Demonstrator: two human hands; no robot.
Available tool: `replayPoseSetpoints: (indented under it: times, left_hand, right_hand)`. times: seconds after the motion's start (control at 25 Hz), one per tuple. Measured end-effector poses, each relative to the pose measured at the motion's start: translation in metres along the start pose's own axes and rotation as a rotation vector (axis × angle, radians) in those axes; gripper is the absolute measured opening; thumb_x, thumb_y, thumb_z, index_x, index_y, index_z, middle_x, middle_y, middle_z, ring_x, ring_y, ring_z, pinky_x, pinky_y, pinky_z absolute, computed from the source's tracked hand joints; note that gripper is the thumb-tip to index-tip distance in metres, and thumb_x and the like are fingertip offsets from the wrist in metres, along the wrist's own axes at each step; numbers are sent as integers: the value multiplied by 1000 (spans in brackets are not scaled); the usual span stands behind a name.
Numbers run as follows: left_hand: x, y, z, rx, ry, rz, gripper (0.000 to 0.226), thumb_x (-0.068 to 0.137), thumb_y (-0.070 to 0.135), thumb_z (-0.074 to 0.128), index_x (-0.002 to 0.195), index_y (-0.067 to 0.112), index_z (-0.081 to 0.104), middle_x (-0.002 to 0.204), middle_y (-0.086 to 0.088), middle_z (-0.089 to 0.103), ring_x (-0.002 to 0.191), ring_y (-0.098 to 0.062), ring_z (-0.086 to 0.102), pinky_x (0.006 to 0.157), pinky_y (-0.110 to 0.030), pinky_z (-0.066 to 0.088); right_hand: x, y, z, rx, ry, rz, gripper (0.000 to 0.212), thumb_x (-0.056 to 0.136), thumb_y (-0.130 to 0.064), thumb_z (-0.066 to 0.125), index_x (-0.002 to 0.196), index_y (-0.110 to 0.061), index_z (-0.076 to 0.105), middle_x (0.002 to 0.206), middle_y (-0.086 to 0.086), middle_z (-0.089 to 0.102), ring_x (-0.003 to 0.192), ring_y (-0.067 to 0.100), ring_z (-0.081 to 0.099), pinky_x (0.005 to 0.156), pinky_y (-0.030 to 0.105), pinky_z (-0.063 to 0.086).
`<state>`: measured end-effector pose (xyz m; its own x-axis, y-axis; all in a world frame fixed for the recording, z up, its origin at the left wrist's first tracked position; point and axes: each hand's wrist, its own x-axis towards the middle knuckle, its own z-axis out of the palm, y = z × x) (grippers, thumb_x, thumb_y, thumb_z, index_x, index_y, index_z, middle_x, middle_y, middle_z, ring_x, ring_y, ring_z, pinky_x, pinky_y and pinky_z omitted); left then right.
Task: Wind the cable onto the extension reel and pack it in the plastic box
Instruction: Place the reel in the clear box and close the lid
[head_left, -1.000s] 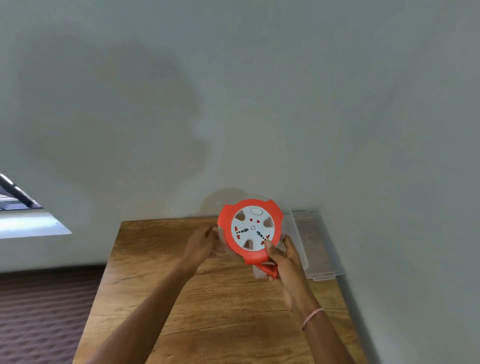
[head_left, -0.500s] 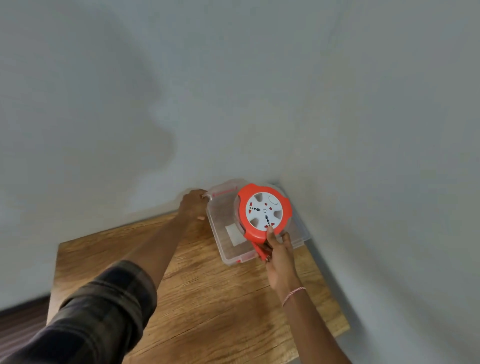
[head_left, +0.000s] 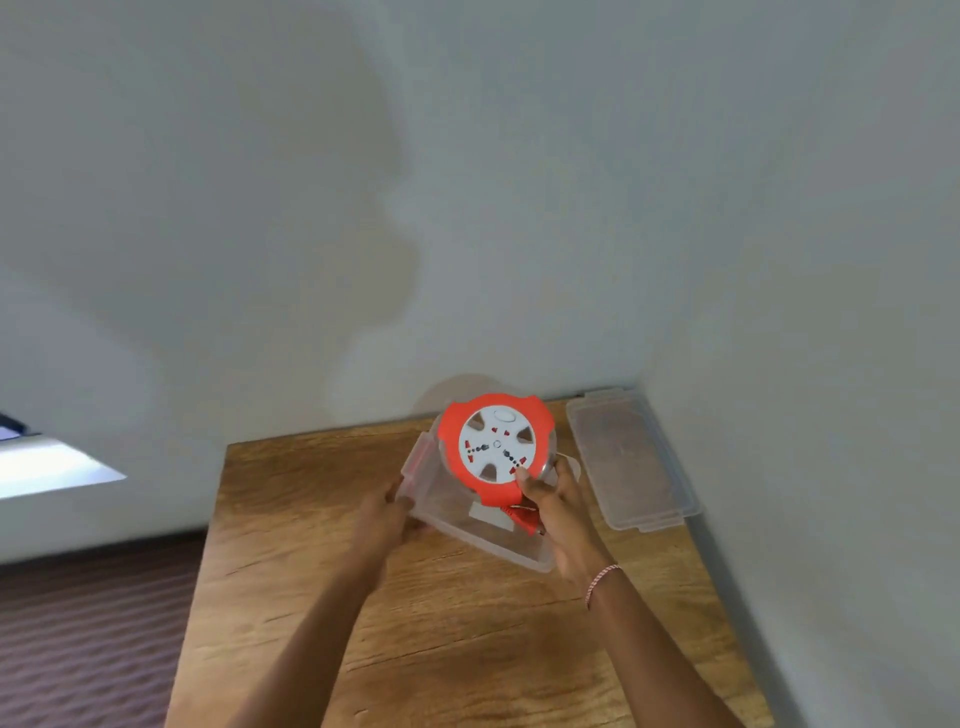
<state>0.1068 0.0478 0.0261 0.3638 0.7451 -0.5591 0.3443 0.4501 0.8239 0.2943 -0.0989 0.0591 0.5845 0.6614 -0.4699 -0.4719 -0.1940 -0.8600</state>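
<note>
The round extension reel (head_left: 496, 444), red-rimmed with a white socket face, is tilted towards me above the far part of the clear plastic box (head_left: 483, 540). My right hand (head_left: 558, 512) grips the reel's lower edge, with a red plug or handle part under the fingers. My left hand (head_left: 384, 514) holds the box's left wall near its red-tinted clip. The box sits on the wooden table (head_left: 441, 649), slightly tilted. The cable itself is hidden.
The clear lid (head_left: 628, 460) lies flat at the table's far right corner against the grey wall. The wall closes off the back and the right side. Dark carpet (head_left: 93, 639) lies to the left below the table edge.
The box has come from the far corner towards me, now held by my left hand. The lid stays at the corner. The reel sits over the box.
</note>
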Motion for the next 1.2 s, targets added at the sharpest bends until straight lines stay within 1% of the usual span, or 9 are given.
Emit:
replayPoseSetpoints:
  times: [0.16,0.28,0.44,0.52,0.68,0.76,0.92,1.04,1.2]
  left_hand:
    - [-36,-31,-36,-214,79,-38,38,102,-6,47,134,13,53,125,-14,68,93,-34,79,72,-41,66]
    - [-54,-48,-57,-295,108,-48,41,101,-7,45,138,10,53,126,-17,69,94,-36,78,75,-43,66]
    - [-68,-61,-71,-397,159,-73,39,101,-7,47,135,11,51,125,-18,69,94,-37,79,73,-41,66]
    - [-70,-65,-74,-424,187,-89,38,101,-8,47,133,11,51,124,-20,68,95,-38,79,71,-39,66]
    - [-72,-67,-75,-445,194,-118,32,100,-8,46,123,13,53,120,-22,70,94,-40,79,68,-37,65]
    - [-71,-67,-74,-452,188,-129,33,99,-9,46,125,11,51,121,-22,68,93,-40,79,67,-37,65]
    - [-70,-68,-69,-443,158,-132,41,99,-9,47,134,12,45,125,-22,65,93,-37,80,70,-40,65]
    - [-71,-65,-67,-422,157,-116,48,98,-10,47,136,19,41,123,-21,67,90,-34,80,69,-40,65]
    - [-69,-61,-71,-339,153,-136,58,96,-10,50,137,29,37,123,-19,68,92,-36,80,69,-40,65]
  right_hand:
    - [7,10,42,-227,-175,59,37,95,-20,72,125,-31,53,127,6,69,109,23,71,76,41,65]
    - [12,12,63,-392,-286,80,36,97,-19,70,126,-27,49,129,7,66,112,28,69,81,48,64]
    - [13,21,78,-574,-391,77,33,99,-15,67,123,-20,45,125,8,66,113,28,68,79,47,65]
    - [13,27,81,-605,-406,93,32,99,-12,66,122,-17,44,124,10,64,112,26,66,74,43,65]
    - [19,31,82,-793,-457,152,34,99,-18,66,122,-21,41,124,3,60,104,13,62,62,24,60]
    - [24,33,82,-890,-463,185,38,99,-21,65,127,-20,39,126,2,58,106,14,61,67,25,59]
    - [32,34,84,-1078,-435,211,48,99,-19,66,137,-12,37,133,10,58,115,26,60,84,36,57]
    - [35,33,90,-1300,-447,102,57,95,-13,67,145,-7,39,135,17,60,120,32,60,89,35,52]
    - [34,38,98,-1579,-349,-63,40,96,-6,62,135,-4,56,122,18,70,110,33,68,87,36,54]
